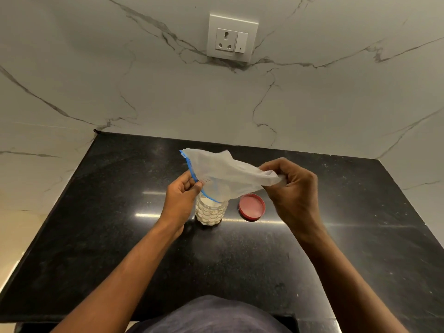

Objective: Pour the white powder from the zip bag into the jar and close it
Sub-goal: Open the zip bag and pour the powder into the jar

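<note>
The left hand (182,191) pinches the blue zip edge of the zip bag (223,171) between curled fingers and thumb. The right hand (293,186) grips the bunched bottom end of the bag, fingers closed round it, and holds that end level with the top of the zip edge. The bag hangs limp between both hands, and its lower mouth corner sits directly over the jar (211,212). The jar stands upright and uncapped on the black table (96,212), filled nearly to the top with white powder (207,200). The red lid (252,207) lies flat on the table just right of the jar. A socket (232,37) is mounted on the marble wall (96,80) behind.
</note>
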`<state>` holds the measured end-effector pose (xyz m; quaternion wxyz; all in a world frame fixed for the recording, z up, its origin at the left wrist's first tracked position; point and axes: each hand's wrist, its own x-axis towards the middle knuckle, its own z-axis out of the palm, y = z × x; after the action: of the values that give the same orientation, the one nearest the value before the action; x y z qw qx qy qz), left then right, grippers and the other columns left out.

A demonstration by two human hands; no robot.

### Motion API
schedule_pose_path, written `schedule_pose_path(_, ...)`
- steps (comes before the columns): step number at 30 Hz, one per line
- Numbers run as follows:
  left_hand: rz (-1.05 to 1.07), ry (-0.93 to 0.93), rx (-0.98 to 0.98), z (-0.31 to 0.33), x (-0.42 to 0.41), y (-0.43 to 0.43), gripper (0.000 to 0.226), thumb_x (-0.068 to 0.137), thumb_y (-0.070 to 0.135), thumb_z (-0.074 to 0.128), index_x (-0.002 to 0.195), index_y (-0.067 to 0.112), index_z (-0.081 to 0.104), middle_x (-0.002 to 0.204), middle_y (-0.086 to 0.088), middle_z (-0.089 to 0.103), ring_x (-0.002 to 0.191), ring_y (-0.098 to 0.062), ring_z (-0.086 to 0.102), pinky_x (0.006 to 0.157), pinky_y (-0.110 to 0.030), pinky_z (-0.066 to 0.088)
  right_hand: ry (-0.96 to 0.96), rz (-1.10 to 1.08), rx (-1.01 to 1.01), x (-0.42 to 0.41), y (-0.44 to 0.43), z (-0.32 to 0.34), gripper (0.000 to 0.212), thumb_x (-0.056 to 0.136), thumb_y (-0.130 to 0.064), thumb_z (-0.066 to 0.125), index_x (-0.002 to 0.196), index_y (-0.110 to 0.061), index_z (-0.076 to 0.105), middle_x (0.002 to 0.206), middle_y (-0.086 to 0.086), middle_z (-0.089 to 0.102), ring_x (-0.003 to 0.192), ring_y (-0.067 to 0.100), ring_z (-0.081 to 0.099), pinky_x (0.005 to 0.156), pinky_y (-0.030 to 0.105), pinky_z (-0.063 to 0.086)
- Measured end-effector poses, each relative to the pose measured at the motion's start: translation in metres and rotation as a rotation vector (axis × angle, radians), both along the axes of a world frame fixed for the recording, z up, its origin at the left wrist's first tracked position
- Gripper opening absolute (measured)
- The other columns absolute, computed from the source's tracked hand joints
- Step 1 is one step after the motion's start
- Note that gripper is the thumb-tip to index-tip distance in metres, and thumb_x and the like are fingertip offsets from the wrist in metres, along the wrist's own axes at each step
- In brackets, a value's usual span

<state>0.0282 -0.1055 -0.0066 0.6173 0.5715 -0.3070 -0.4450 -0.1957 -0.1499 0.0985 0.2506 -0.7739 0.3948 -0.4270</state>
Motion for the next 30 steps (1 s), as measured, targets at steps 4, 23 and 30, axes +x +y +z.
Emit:
schedule_pose_path(4,0.002,-0.005,-0.004,0.003,-0.001,0.001,0.033,0.104,-0.002,0.058,0.119,0.025,0.069,0.102,0.019,0.082,0.1,0.004,0.075,0.078,-0.01,0.057,0.066,0.065,-0.001,0.01,-0.002,0.002,0.011,0.092,0.001,0.076,0.101,-0.005,0.078,0.086,-0.009,0.074,0.075,-0.006,0.067,0.067,0.007,0.047)
schedule_pose_path(23,0.026,-0.005,0.015,0.001,0.0,0.004,0.031,0.104,-0.002,0.059,0.125,0.018,0.069,0.104,0.016,0.082,0.101,0.003,0.076,0.079,-0.012,0.058,0.031,0.037,0.015,0.016,-0.018,0.009,0.009,0.087,-0.007,0.083,0.092,-0.012,0.078,0.08,-0.014,0.071,0.071,-0.005,0.063,0.064,0.01,0.047)
schedule_pose_path(30,0.024,0.002,0.018,0.0,0.001,0.005,0.034,0.104,-0.003,0.058,0.123,0.023,0.07,0.112,0.012,0.081,0.108,-0.002,0.075,0.082,-0.012,0.058,0.048,0.078,0.076,0.014,-0.02,0.005,0.009,0.09,-0.005,0.079,0.097,-0.01,0.078,0.086,-0.008,0.074,0.079,-0.003,0.068,0.069,0.009,0.049)
